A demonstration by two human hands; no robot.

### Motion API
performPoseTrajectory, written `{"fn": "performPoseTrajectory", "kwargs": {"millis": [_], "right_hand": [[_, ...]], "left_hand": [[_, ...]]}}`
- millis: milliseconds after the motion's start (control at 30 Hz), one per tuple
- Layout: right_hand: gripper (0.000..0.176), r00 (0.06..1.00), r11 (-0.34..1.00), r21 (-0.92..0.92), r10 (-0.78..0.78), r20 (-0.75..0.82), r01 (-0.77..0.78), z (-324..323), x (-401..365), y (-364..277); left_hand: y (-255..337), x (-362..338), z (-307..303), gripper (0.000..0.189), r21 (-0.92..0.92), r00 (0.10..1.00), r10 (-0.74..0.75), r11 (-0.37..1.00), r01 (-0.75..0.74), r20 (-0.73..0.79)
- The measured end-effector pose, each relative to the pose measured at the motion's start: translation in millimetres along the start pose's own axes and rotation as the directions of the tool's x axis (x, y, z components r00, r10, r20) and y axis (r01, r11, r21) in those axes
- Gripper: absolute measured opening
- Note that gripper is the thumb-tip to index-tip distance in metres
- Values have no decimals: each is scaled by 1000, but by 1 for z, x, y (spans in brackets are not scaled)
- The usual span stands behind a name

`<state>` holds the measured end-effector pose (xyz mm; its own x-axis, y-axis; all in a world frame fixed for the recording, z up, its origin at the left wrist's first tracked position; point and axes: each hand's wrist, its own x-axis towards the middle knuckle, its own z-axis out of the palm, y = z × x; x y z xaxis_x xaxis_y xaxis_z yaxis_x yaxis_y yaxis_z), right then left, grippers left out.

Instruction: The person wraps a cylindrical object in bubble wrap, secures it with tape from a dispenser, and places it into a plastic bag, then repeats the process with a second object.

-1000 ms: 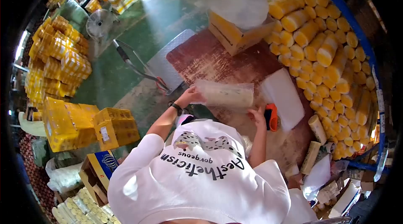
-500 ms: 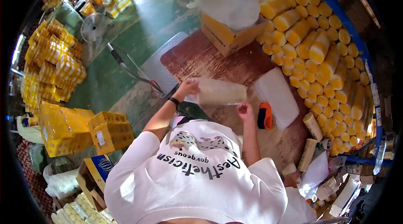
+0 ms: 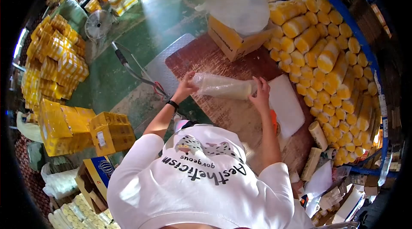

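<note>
A translucent plastic-wrapped roll (image 3: 224, 86) lies nearly level between my two hands, over the worn red-brown table. My left hand (image 3: 188, 84) grips the loose wrap at its left end. At the other end my right hand (image 3: 260, 89) closes its fingers around the roll's edge. To the right of that hand is a white flat sheet stack (image 3: 288, 106). An orange object (image 3: 274, 119) is mostly hidden behind my right forearm.
An open carton (image 3: 231, 42) with a round, clear plastic bundle (image 3: 238, 8) stands at the table's far edge. Yellow-ended rolls (image 3: 330, 79) are piled at the right. Yellow taped boxes (image 3: 66, 128) and a metal handle (image 3: 133, 72) are on the left.
My right hand has moved up and taken hold of the roll's right end. The roll has risen slightly and tilts a little. My right forearm now covers most of the orange object.
</note>
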<state>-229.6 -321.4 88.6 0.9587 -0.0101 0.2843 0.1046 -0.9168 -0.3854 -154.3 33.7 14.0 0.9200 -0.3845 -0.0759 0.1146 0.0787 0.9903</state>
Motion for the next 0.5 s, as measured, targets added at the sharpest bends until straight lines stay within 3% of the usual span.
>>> {"fn": "performPoseTrajectory", "kwargs": {"millis": [67, 100, 133, 200, 267, 300, 400, 500], "right_hand": [[80, 991, 988, -139, -46, 126, 63, 4, 10, 2], [72, 988, 983, -172, -37, 152, 63, 6, 13, 6], [64, 984, 977, -204, -29, 176, 65, 13, 17, 11], [47, 964, 976, -208, -8, 265, 65, 29, 30, 25], [30, 916, 987, -153, 15, 401, 51, 40, 41, 41], [24, 929, 992, -116, -3, 370, 49, 36, 42, 39], [13, 963, 998, -23, -47, 265, 55, 21, 37, 36], [10, 979, 997, 44, -65, 192, 58, 25, 21, 50]], "left_hand": [[3, 2, 0, 60, 297, 991, 20, 953, -58, 130], [7, 3, 4, 55, 430, 981, 18, 897, -100, 191], [7, 5, 6, 49, 614, 973, 93, 762, -206, 211], [10, 10, 7, 36, 869, 933, 211, 349, -351, 292], [16, 11, 8, 32, 913, 957, 137, 291, -286, 256], [20, 11, 9, 30, 931, 967, 99, 261, -254, 236], [47, 6, 17, 22, 952, 916, 292, 47, -302, 276], [66, 5, 20, 15, 920, 828, 511, 165, -357, 230]]}}
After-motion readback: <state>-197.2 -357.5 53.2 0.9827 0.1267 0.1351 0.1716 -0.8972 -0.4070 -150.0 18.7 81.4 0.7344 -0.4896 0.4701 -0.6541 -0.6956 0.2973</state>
